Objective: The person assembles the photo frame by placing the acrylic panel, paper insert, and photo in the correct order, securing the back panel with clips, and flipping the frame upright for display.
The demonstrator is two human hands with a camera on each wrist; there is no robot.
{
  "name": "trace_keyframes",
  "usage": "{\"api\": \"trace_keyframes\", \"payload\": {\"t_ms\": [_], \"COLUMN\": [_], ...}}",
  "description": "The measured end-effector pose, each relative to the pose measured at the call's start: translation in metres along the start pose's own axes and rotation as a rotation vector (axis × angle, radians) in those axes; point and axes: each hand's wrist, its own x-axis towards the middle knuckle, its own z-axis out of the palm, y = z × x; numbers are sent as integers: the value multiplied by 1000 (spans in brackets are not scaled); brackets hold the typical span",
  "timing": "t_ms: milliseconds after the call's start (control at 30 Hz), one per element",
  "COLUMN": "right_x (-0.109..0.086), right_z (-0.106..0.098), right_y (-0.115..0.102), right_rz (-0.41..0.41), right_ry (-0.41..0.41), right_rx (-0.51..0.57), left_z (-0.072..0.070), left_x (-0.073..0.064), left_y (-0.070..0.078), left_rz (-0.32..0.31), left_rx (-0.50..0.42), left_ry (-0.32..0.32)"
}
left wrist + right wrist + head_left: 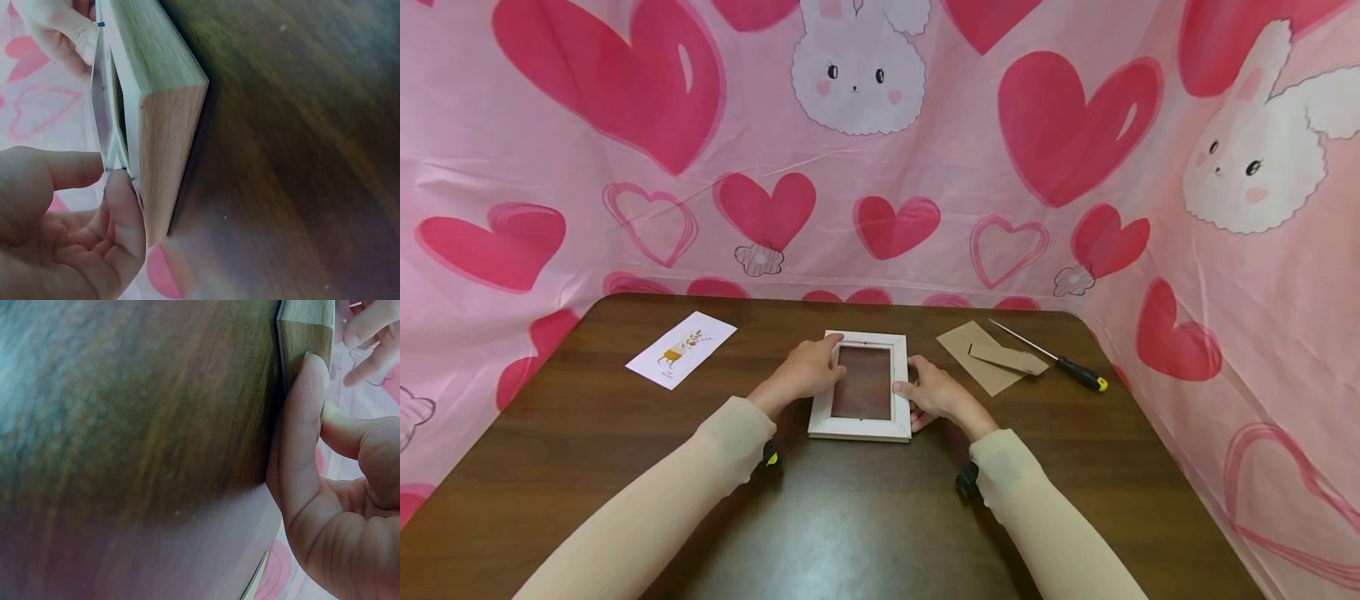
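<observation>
A white picture frame (pixel 859 429) with wood-grain sides lies on the brown table, its opening showing a clear, glossy pane (pixel 863 383). My left hand (pixel 808 369) grips the frame's left side. Its index finger reaches the top left corner and its thumb lies over the inner left edge. In the left wrist view, that thumb and a bent finger meet at the frame's rim beside small dark tabs. On the opposite side my right hand (pixel 936 390) holds the frame's right border, thumb on top and fingers along the side. Whether the pane sits loose cannot be told.
To the left lies a white card (pixel 681 350) with a small printed picture. At the right are a brown backing board (pixel 981 340) with a stand flap and a screwdriver (pixel 1078 373) with a black and yellow handle. A pink heart-and-rabbit cloth (pixel 955 150) surrounds the table.
</observation>
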Motion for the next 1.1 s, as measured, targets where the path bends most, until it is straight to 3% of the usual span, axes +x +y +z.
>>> {"api": "trace_keyframes", "payload": {"t_ms": [167,367,833,1100], "right_x": [1,1,2,4], "right_z": [0,-1,-1,-9], "right_y": [1,2,2,1], "right_rz": [-4,-4,-11,-25], "right_ry": [2,3,-20,-81], "right_rx": [-6,-23,-1,-2], "left_z": [1,5,9,10], "left_x": [2,5,3,4], "left_y": [-1,-6,-9,-14], "left_rz": [60,109,54,68], "left_rx": [75,103,38,23], "left_ry": [-30,-41,-25,-3]}}
